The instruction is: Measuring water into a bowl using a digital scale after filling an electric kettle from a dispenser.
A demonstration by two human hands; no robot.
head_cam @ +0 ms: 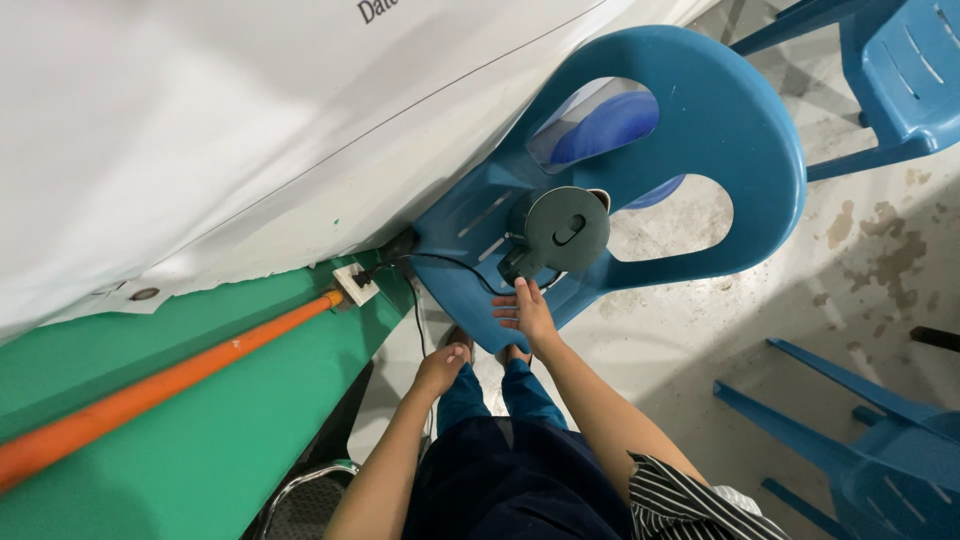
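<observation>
Stained concrete floor (800,300), green wall (220,420) with an orange pipe (150,395). Right hand (527,312) lies open, fingers spread flat on the blue plastic chair (700,130) seat, just below the grey kettle's (560,228) handle, holding nothing. Left hand (440,368) hangs loosely curled, empty, near the knee. Black cord (440,262) runs from kettle to wall socket (356,283). Judgement: grip the handle squarely, keep the cord slack.
</observation>
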